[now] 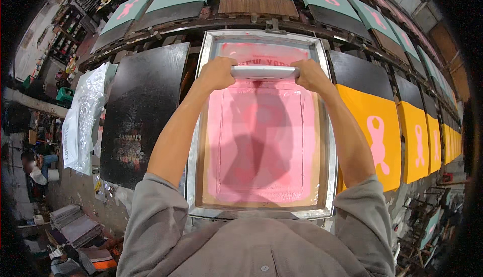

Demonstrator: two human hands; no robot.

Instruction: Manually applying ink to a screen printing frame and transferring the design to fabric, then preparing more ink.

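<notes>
Squeegee (pixel 265 72) gripped by both hands (pink-inked frame (pixel 193 141)) — far end.

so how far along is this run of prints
Done: the orange panels to the right already carry pink ribbon prints. In hand: the left hand and right hand grip a metal-handled squeegee at the far end of the pink-inked, metal-framed screen. Left: the black platen on the left bears no ribbon.

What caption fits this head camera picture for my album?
Left hand and right hand grip a squeegee over a pink-inked printing screen.
</notes>
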